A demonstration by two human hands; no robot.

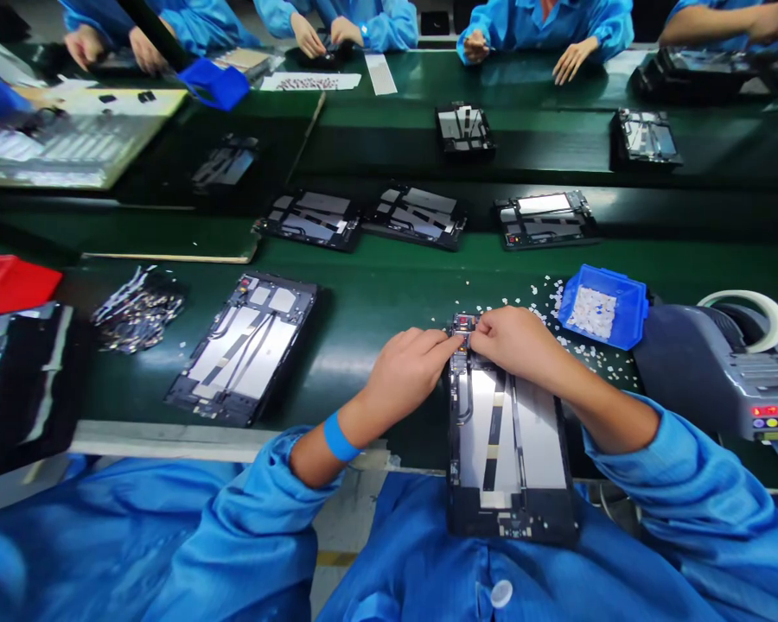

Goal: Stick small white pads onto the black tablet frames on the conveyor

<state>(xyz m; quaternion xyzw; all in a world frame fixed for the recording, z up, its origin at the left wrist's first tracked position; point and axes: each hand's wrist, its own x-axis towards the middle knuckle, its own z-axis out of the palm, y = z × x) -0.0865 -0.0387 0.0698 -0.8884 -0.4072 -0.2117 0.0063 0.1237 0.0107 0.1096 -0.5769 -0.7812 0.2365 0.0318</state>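
An opened tablet with bare silvery battery panels and dark ribbon cables lies in front of me, its lower end over the table edge against my clothes. At its far left corner, my left hand has its fingers curled together, the index fingertip pressing on the small parts there. My right hand is closed in a pinch at the same corner, just right of that fingertip. Whatever sits between its fingertips is hidden or too small to make out. Beyond the hands, small white pieces lie scattered near a blue tray holding more of them.
A tape dispenser stands at right. Another opened tablet, a heap of thin metallic parts and a red bin lie at left. Several tablets, including one, rest farther back. Co-workers' hands are across the table.
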